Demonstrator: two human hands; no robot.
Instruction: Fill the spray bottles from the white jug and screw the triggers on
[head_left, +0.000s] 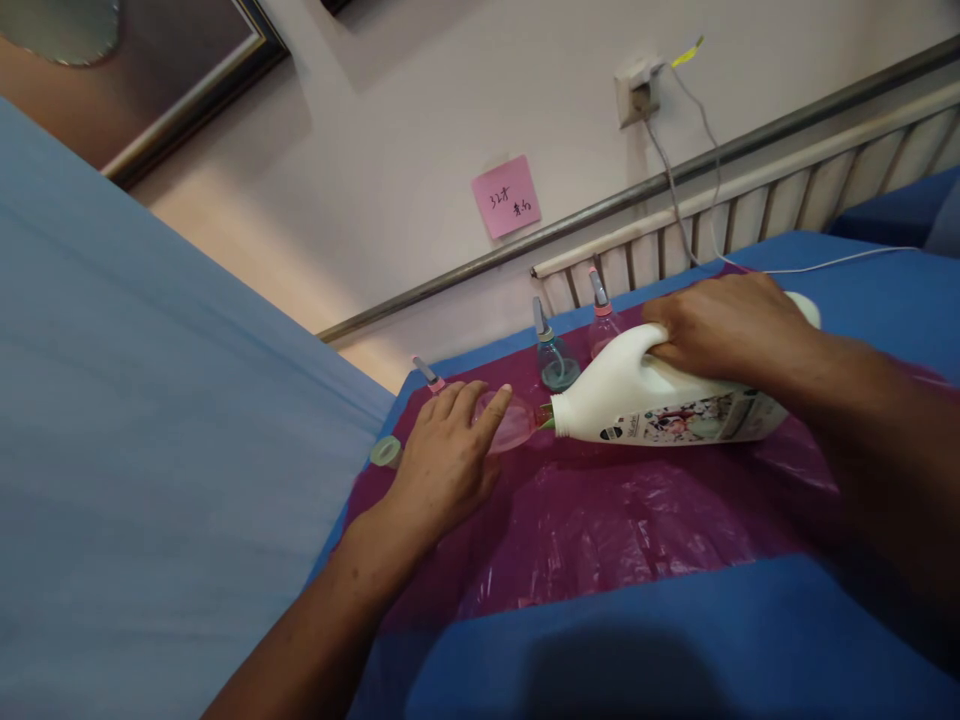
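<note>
My right hand (720, 315) is wrapped round the handle of a white detergent jug (611, 385). The jug is tipped on its side, with its mouth pointing left. At that mouth is the neck of a small clear pink bottle (511, 425), also tilted over, with a bit of green showing between the two. My left hand (450, 440) is closed round the pink bottle's base end, partly covering it. Behind the left hand a grey-and-pink pump top (429, 374) shows, its lower part hidden. A pale green cap (386, 452) lies left of that hand.
A teal pump bottle (557, 365) and a pink pump bottle (602, 315) stand behind the jug. Purple plastic sheeting (600, 520) covers part of the blue tabletop (600, 640). A blue curtain (165, 450) hangs at left; a white cable (832, 262) crosses the far right.
</note>
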